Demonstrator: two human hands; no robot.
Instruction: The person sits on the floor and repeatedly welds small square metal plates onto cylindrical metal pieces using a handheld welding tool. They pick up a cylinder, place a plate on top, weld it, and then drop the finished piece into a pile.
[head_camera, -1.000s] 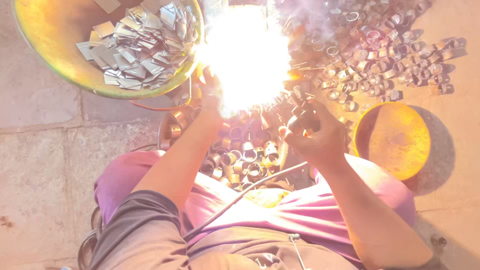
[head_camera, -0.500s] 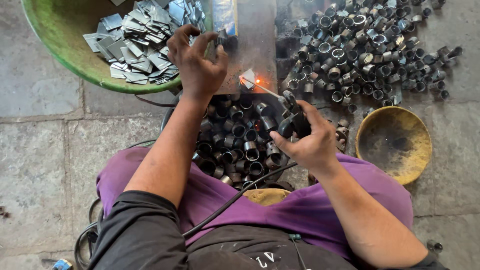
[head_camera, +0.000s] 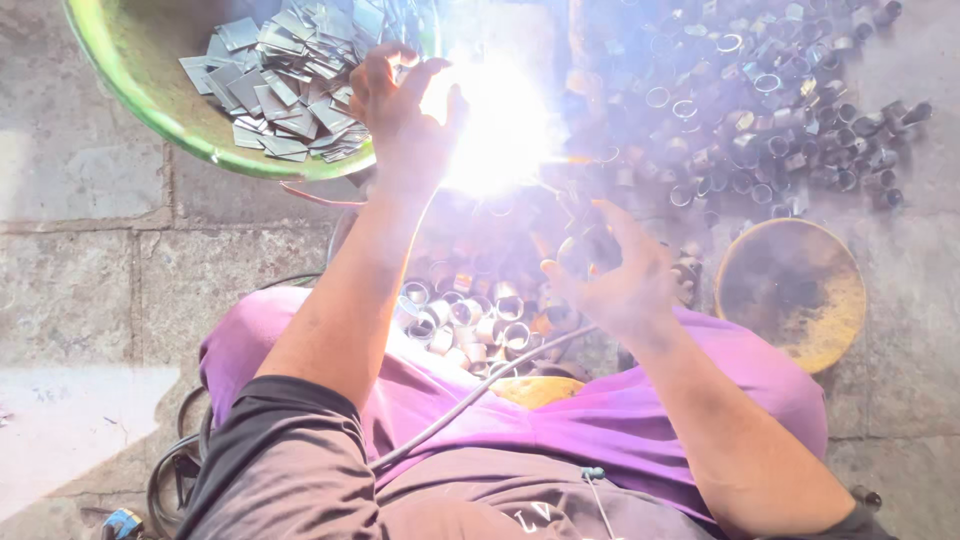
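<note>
We are raising our left hand (head_camera: 405, 110) beside the welding glare (head_camera: 500, 125), grip unclear; our right hand (head_camera: 610, 275) is gripping a dark electrode holder (head_camera: 580, 250) above the metal rings (head_camera: 470, 320)

green basin (head_camera: 150, 95) of flat metal squares (head_camera: 285, 75) | round yellow pan (head_camera: 800, 290) (dusty) | stone floor (head_camera: 70, 300)

Your left hand (head_camera: 405, 120) sits at the rim of the basin (head_camera: 150, 90) holding flat plates (head_camera: 285, 80), upper left. Metal rings (head_camera: 760, 110) lie heaped upper right, behind the bowl (head_camera: 795, 290). More rings (head_camera: 465, 320) lie between your arms, before your right hand (head_camera: 610, 275).
</note>
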